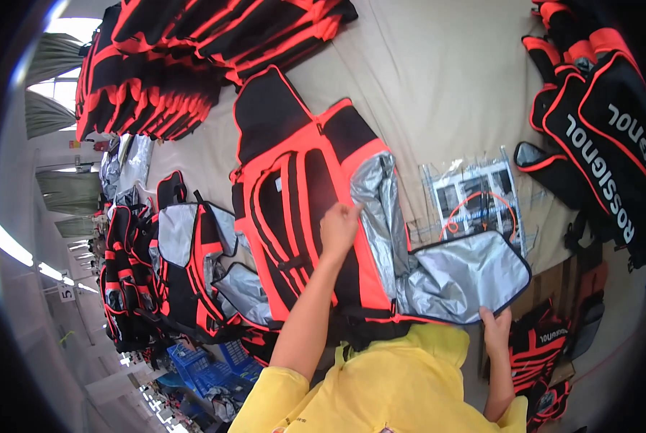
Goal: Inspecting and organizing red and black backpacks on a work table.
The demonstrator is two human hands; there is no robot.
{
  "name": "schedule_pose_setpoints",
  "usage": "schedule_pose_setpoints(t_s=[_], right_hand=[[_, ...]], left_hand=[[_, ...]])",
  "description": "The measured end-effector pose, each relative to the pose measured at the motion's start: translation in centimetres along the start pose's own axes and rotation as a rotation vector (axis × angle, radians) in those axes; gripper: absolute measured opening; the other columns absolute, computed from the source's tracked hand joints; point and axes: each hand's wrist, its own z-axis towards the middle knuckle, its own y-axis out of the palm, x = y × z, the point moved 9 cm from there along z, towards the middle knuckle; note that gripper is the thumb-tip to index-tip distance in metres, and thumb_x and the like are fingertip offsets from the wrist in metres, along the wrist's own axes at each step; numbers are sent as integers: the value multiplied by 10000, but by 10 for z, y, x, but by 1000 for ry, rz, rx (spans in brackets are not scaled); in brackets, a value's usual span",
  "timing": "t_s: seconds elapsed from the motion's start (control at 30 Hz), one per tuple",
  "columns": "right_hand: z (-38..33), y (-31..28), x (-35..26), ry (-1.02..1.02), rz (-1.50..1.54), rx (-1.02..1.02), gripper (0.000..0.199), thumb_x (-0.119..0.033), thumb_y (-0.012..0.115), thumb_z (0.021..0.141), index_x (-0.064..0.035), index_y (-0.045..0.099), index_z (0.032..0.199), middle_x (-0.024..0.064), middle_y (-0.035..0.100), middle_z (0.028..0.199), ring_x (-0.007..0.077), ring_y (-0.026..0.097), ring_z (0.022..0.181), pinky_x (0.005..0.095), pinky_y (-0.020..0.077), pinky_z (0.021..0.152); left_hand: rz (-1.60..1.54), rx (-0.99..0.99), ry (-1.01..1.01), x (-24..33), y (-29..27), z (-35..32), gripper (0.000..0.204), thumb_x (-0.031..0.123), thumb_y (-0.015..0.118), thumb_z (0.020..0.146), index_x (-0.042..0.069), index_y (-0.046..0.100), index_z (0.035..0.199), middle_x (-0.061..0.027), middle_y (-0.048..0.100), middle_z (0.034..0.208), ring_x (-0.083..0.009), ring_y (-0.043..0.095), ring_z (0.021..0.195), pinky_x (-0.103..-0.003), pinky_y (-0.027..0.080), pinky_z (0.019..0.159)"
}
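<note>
The bag (314, 184) lies open on the table (409, 65), the left hand (339, 229) curled beside its silver lining (378, 198), whether pinching anything I cannot tell, while the right hand (495, 328) pinches the flap (463, 278) by its edge

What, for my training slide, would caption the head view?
Left hand over a red-and-black bag, right hand at the edge of its open silver flap.

My bag (305, 191) is black with coral-red bands and trim, its flap lining (467, 274) shiny silver. I wear a yellow shirt (384, 382). I see a beige tabletop (409, 86) and blue crates (201, 369).
</note>
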Motion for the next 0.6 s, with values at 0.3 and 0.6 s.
schedule_pose_setpoints(t_s=[0.3, 0.6], right_hand=[[14, -1, 5, 62, -117, -109, 374, -99, 699, 945, 89, 636, 1262, 126, 709, 1201, 200, 654, 1093, 341, 493, 1000], [10, -11, 24, 27, -133, -100, 437, -125, 713, 953, 65, 602, 1330, 120, 684, 1268, 213, 630, 1165, 357, 461, 1059]], left_hand=[[-754, -406, -232, -23, -15, 4, 262, 261, 738, 1020, 75, 674, 847, 84, 536, 727, -39, 401, 631, -254, 316, 590], [-604, -184, -24, -10, -54, -15, 248, 201, 737, 1021, 70, 649, 830, 96, 499, 703, -18, 400, 653, -242, 316, 592]])
